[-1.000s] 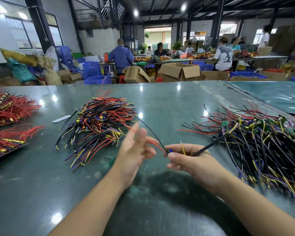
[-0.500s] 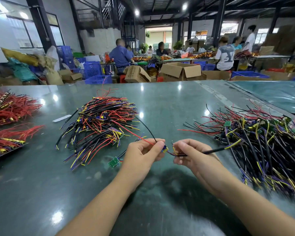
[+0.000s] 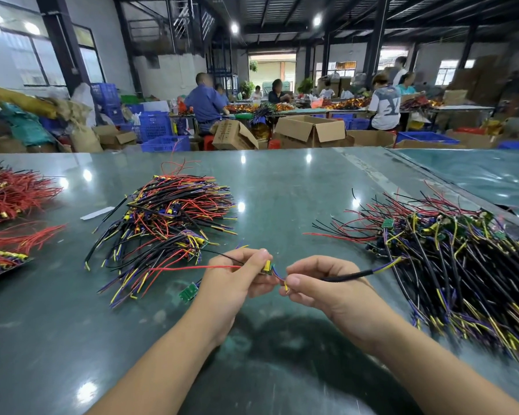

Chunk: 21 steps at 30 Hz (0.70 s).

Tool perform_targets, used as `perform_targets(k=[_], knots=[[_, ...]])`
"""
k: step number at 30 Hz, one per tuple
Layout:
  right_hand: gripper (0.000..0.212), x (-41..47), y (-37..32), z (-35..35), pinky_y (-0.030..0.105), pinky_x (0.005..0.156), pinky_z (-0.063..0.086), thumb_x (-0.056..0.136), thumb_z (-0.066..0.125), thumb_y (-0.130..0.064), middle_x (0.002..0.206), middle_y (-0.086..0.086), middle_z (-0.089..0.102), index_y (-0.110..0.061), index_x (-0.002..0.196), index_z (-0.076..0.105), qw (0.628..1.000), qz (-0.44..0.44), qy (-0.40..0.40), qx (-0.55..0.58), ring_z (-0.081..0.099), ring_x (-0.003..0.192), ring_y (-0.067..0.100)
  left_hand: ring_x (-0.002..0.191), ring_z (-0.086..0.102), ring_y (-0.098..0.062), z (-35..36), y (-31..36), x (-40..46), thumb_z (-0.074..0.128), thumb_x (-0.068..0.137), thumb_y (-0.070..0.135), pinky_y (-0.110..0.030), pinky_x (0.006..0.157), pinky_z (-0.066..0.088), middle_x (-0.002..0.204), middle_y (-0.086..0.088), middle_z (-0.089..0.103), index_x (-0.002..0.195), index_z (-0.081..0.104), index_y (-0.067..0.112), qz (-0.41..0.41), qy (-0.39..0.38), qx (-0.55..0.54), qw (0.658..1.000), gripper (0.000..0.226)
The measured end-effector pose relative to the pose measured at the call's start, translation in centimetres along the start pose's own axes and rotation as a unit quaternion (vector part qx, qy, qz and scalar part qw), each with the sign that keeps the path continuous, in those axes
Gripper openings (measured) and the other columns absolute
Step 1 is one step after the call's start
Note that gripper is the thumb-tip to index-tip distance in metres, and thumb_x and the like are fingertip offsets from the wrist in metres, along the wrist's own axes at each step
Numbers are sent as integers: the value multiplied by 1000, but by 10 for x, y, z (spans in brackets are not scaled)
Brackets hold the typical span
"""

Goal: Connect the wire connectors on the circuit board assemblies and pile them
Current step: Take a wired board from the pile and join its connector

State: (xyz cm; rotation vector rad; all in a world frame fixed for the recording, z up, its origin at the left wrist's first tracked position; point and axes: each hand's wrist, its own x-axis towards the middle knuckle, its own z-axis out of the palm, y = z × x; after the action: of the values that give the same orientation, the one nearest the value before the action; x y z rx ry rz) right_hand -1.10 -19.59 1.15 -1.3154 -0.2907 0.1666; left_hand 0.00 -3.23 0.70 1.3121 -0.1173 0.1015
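Circuit board assembly [image 3: 266, 268] sits pinched in your left hand [image 3: 237, 278], just above the worktop [image 3: 297, 190] at about six o'clock from the middle of the view. Your thumb and fingers curl round the small yellow-capped part, and its red wire [image 3: 192, 268] and a thin black one trail off toward nine o'clock. Your right hand [image 3: 321, 286] is right beside it at three o'clock, fingertips nipping the short blue and yellow leads, with a black sheathed cable [image 3: 348, 276] running out between your fingers toward the right. The two hands are nearly touching, connector ends between them; whether they are mated you cannot tell from here. At ten o'clock lies the pile of wired assemblies [image 3: 162, 220], and at three o'clock the bigger heap of loose assemblies [image 3: 462, 265]. One green board [image 3: 188, 292] lies on the worktop just beside your left wrist. Red wire bundles [image 3: 9, 196] sit far out at nine o'clock.
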Motion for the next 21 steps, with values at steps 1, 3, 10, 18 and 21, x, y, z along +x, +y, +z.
perform_targets(k=[1, 3, 10, 18, 21], knots=[[24, 0, 0, 0, 24, 70, 54, 53, 81, -23, 77, 17, 71, -12, 74, 74, 1000, -3, -2, 6, 69, 74, 22, 53, 66, -15, 0, 0, 0, 59, 89, 14, -22, 53, 53, 62, -5, 65, 80, 65, 6, -6, -1, -4, 1000, 14], [23, 0, -1, -1, 27, 74, 55, 53, 82, -23, 77, 16, 71, -12, 72, 74, 1000, -7, -5, 13, 69, 76, 23, 53, 67, -16, 0, 0, 0, 58, 90, 16, -23, 52, 54, 63, -6, 65, 81, 63, 6, -18, -2, -9, 1000, 14], [23, -1, -2, -4, 26, 71, 55, 55, 87, -21, 77, 11, 72, -15, 73, 73, 999, 12, -7, -31, 66, 72, 17, 63, 69, -18, -1, -1, -1, 58, 90, 16, -23, 57, 54, 76, -16, 71, 84, 64, 5, -36, -32, -9, 999, 14], [11, -5, -5, -1, 21, 65, 53, 67, 76, -18, 78, 10, 74, -16, 78, 76, 999, -1, -19, -47, 69, 70, 14, 63, 70, -19, -1, 2, -3, 64, 74, 28, -22, 56, 54, 76, -16, 72, 85, 65, 3, -25, -39, -11, 999, 27], [16, -4, -6, -1, 20, 61, 53, 77, 72, -2, 73, 10, 73, -16, 72, 75, 996, -37, -3, -76, 69, 65, 14, 65, 70, -21, -1, 2, -3, 63, 75, 28, -23, 56, 54, 78, -18, 71, 86, 65, 3, -32, -42, -14, 998, 28]])
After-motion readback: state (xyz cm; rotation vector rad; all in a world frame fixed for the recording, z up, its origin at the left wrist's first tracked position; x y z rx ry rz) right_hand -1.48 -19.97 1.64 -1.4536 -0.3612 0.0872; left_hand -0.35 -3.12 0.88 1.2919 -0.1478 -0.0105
